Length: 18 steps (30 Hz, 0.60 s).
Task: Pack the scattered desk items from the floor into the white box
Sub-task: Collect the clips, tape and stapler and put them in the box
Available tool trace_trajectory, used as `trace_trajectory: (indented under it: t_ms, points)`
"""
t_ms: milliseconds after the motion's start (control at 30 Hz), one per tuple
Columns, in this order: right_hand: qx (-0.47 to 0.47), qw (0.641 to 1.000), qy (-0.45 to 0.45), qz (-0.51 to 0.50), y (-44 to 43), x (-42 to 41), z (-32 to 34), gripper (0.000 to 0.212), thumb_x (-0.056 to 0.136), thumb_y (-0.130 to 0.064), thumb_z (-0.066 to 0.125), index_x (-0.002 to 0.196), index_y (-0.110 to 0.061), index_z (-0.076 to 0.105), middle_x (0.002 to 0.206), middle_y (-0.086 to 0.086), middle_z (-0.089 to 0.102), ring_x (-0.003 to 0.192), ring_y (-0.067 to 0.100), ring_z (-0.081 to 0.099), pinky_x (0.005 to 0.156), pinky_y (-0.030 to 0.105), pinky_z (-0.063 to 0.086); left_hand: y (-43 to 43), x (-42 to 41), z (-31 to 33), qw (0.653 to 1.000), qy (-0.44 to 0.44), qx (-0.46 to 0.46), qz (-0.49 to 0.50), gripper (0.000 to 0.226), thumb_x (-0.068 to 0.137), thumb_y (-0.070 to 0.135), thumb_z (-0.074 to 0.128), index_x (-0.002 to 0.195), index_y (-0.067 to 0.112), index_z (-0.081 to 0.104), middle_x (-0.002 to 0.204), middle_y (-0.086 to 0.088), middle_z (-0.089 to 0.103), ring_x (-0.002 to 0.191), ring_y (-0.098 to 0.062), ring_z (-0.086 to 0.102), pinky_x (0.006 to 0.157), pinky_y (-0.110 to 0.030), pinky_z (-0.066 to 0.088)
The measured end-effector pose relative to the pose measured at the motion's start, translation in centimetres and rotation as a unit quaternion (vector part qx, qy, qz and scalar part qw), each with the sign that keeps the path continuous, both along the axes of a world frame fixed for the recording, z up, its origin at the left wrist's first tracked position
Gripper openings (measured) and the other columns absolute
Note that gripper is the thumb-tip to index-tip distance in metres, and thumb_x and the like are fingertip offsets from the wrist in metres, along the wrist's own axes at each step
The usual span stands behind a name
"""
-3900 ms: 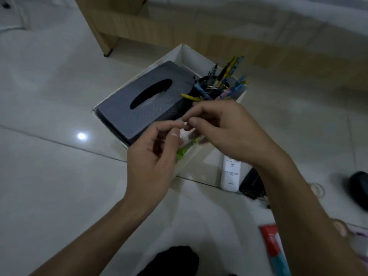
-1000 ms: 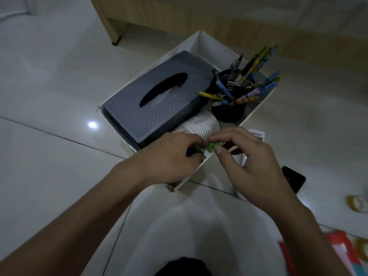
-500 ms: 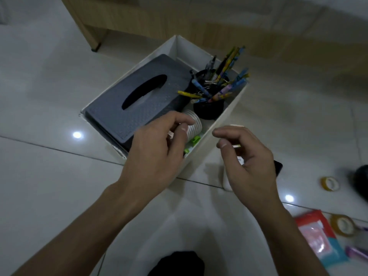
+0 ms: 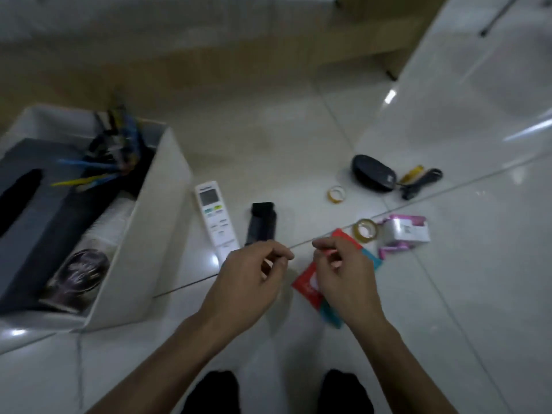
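The white box (image 4: pixel 155 210) stands at the left, holding a dark grey tissue box (image 4: pixel 33 210), a black pen cup (image 4: pixel 116 153) full of pens and a stack of paper cups (image 4: pixel 89 258). On the floor lie a white remote (image 4: pixel 215 218), a black rectangular item (image 4: pixel 261 224), a red and teal packet (image 4: pixel 310 285), two tape rolls (image 4: pixel 337 194) (image 4: pixel 365 230), a pink-wrapped pack (image 4: pixel 403 234), a black case (image 4: pixel 373 173) and scissors (image 4: pixel 419 180). My left hand (image 4: pixel 251 282) and right hand (image 4: pixel 343 273) hover above the packet, fingers loosely curled, holding nothing.
A wooden desk base (image 4: pixel 209 55) runs along the back. A stand's leg (image 4: pixel 490 22) shows at the top right. My knees (image 4: pixel 277 392) are at the bottom edge. Glossy white floor tiles (image 4: pixel 463 294) stretch to the right.
Both hands have left the white box and swung right over the floor items. The view has turned right, so the box now sits at the left edge.
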State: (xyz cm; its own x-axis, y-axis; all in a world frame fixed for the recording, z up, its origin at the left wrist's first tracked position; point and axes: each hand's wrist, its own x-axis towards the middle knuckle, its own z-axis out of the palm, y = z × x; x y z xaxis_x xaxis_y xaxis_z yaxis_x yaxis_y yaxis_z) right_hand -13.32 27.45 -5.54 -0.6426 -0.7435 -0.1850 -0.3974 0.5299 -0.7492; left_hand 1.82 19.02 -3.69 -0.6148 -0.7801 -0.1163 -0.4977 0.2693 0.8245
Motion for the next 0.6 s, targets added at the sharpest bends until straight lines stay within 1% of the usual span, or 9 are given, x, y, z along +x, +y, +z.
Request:
trace_trajectory:
  t_ms: [67, 133, 167, 267, 333, 400, 467, 533, 600]
  points:
    - [0.036, 0.997, 0.064, -0.020, -0.3, -2.9, -0.7, 0.018, 0.095, -0.020, 0.061, 0.112, -0.024, 0.066, 0.112, -0.005, 0.063, 0.101, 0.007, 0.061, 0.090, 0.025, 0.052, -0.3, -2.3, -0.3, 0.999, 0.000, 0.026, -0.025, 0.017, 0.092, 0.015, 0.062, 0.095, 0.027, 0.073, 0.088, 0.017, 0.073, 0.076, -0.003, 0.067, 0.066, -0.014, 0.052]
    - [0.049, 0.990, 0.132, -0.021, -1.7, -5.6, -1.3, 0.022, 0.095, -0.021, 0.061, 0.117, -0.022, 0.065, 0.118, 0.000, 0.061, 0.105, 0.013, 0.058, 0.090, 0.026, 0.048, -1.1, -4.5, -0.8, 0.997, -0.009, 0.065, -0.033, 0.017, 0.093, 0.016, 0.062, 0.094, 0.029, 0.074, 0.086, 0.017, 0.073, 0.075, -0.002, 0.067, 0.064, -0.012, 0.051]
    - [0.051, 0.986, 0.161, -0.016, -2.7, -6.7, -1.7, 0.024, 0.095, -0.022, 0.060, 0.119, -0.020, 0.065, 0.118, 0.002, 0.060, 0.105, 0.016, 0.058, 0.088, 0.028, 0.047, -1.5, -5.5, -1.1, 0.995, -0.013, 0.090, -0.030, 0.017, 0.094, 0.018, 0.061, 0.094, 0.030, 0.073, 0.088, 0.017, 0.073, 0.075, -0.002, 0.068, 0.065, -0.014, 0.053]
    - [0.091, 0.976, 0.197, 0.025, -6.2, -8.9, -3.3, 0.033, 0.096, -0.026, 0.059, 0.128, -0.017, 0.059, 0.120, 0.009, 0.053, 0.106, 0.024, 0.055, 0.087, 0.037, 0.051, -2.6, -8.0, -1.5, 0.981, 0.006, 0.194, 0.016, 0.017, 0.097, 0.018, 0.058, 0.098, 0.028, 0.072, 0.098, 0.014, 0.072, 0.085, -0.005, 0.071, 0.073, -0.021, 0.058]
    - [0.125, 0.967, 0.218, 0.048, -7.8, -9.6, -4.2, 0.029, 0.096, -0.025, 0.059, 0.124, -0.015, 0.059, 0.118, 0.012, 0.051, 0.105, 0.028, 0.054, 0.087, 0.042, 0.052, -2.9, -9.2, -1.5, 0.958, 0.025, 0.278, 0.067, 0.017, 0.098, 0.018, 0.056, 0.107, 0.024, 0.069, 0.106, 0.006, 0.071, 0.091, -0.008, 0.071, 0.080, -0.024, 0.059]
    - [0.089, 0.973, 0.211, 0.041, -8.2, -9.7, -4.3, 0.019, 0.098, -0.024, 0.059, 0.114, -0.015, 0.064, 0.114, 0.009, 0.050, 0.102, 0.025, 0.052, 0.083, 0.039, 0.051, -3.0, -10.1, -1.8, 0.917, 0.059, 0.373, 0.126, 0.020, 0.099, 0.023, 0.056, 0.118, 0.021, 0.064, 0.113, -0.001, 0.069, 0.099, -0.015, 0.071, 0.089, -0.032, 0.058]
    - [0.026, 0.989, 0.144, 0.020, -7.2, -8.9, -3.4, 0.015, 0.098, -0.028, 0.061, 0.109, -0.020, 0.066, 0.118, 0.004, 0.048, 0.108, 0.016, 0.048, 0.083, 0.026, 0.045, -3.0, -10.6, -2.4, 0.860, 0.112, 0.472, 0.160, 0.028, 0.100, 0.032, 0.053, 0.125, 0.020, 0.059, 0.121, -0.005, 0.067, 0.106, -0.022, 0.069, 0.092, -0.039, 0.057]
    - [-0.002, 0.997, 0.075, 0.018, -5.2, -7.2, -2.4, 0.014, 0.096, -0.031, 0.063, 0.109, -0.026, 0.065, 0.127, 0.000, 0.047, 0.113, 0.009, 0.045, 0.085, 0.016, 0.039, -3.0, -11.0, -3.0, 0.792, 0.172, 0.565, 0.155, 0.040, 0.101, 0.041, 0.048, 0.129, 0.015, 0.058, 0.125, -0.010, 0.067, 0.108, -0.024, 0.069, 0.087, -0.039, 0.058]
    - [-0.008, 0.997, 0.050, 0.050, -2.9, -5.2, -2.1, 0.017, 0.095, -0.028, 0.064, 0.111, -0.025, 0.067, 0.129, -0.001, 0.048, 0.113, 0.007, 0.046, 0.091, 0.015, 0.041, -2.7, -11.3, -3.4, 0.731, 0.209, 0.628, 0.168, 0.043, 0.102, 0.042, 0.043, 0.125, 0.010, 0.061, 0.117, -0.015, 0.071, 0.102, -0.025, 0.071, 0.081, -0.037, 0.059]
